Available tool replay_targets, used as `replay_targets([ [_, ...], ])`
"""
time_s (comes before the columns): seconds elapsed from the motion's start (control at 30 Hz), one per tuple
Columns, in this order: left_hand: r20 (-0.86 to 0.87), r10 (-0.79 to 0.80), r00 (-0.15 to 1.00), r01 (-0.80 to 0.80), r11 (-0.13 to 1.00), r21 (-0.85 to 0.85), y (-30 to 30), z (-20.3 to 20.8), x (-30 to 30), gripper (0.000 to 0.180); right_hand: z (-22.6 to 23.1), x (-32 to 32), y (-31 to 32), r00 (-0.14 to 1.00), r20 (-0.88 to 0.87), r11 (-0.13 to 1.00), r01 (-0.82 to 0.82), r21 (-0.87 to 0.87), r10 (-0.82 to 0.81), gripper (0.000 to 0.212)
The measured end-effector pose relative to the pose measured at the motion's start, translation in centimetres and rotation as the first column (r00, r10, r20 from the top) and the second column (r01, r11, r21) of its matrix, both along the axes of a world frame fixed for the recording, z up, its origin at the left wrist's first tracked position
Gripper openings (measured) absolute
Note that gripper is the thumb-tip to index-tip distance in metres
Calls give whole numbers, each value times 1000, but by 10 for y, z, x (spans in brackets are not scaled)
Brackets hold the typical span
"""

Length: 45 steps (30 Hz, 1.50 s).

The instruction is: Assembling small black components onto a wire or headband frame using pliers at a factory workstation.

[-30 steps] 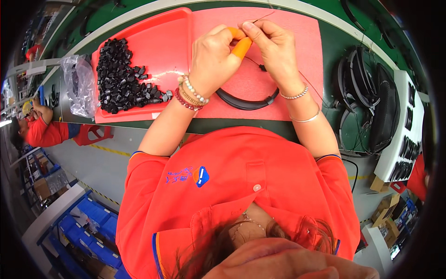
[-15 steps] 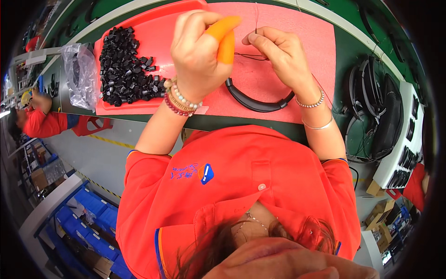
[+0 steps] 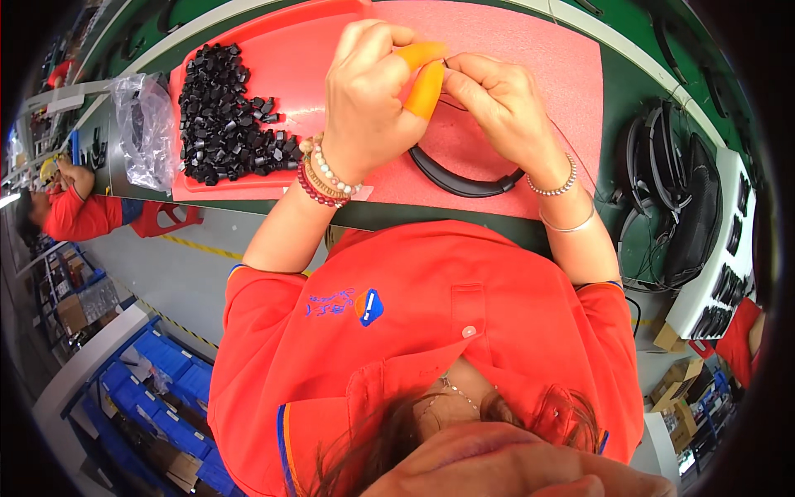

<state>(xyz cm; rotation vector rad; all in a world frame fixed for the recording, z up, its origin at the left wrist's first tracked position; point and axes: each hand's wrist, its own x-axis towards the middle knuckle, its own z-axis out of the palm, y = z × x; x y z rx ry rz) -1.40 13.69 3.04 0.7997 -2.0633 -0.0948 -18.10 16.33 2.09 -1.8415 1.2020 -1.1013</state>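
Observation:
My left hand point(image 3: 373, 103), with orange finger cots on thumb and index finger, is closed in a pinch. Its tips meet those of my right hand point(image 3: 505, 108), which pinches a thin black cable point(image 3: 451, 105). Only a tiny dark bit shows between the fingertips; what my left fingers hold there is hidden. Below both hands a curved black headband point(image 3: 464, 184) rests on the pink foam mat point(image 3: 571, 124), one end behind my right wrist and the other near my left hand.
A red tray point(image 3: 286, 50) on the left holds a heap of small black plastic parts point(image 3: 219, 124). Beside it lies a clear plastic bag point(image 3: 141, 132). Several black headsets point(image 3: 658, 166) lie on the right, next to a white foam holder point(image 3: 716, 282). A co-worker in red point(image 3: 83, 211) sits far left.
My left hand has moved right, bringing its orange-covered tips against my right fingertips. My right hand has shifted only slightly. The headband stays nearly where it was.

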Motion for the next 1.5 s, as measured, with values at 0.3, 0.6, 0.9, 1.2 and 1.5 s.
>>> replay_targets([
  [0.3,-283,-18,959,151,877,455,5,-10,7,9,-1,5,1,976,-211,967,5,-256,-60,14],
  [0.6,-154,49,987,-26,989,148,4,-4,26,7,-9,25,-12,843,537,950,-166,264,-2,28],
  [0.9,-185,143,972,-126,987,100,14,-14,47,10,-4,43,-6,836,543,824,-364,435,82,22],
  [1.2,491,457,742,-531,847,14,5,-33,153,19,-14,47,-7,998,44,998,48,-34,-46,11],
  [1.5,-437,349,829,88,690,719,14,-14,82,31,-12,46,0,987,-61,976,134,-174,-146,10],
])
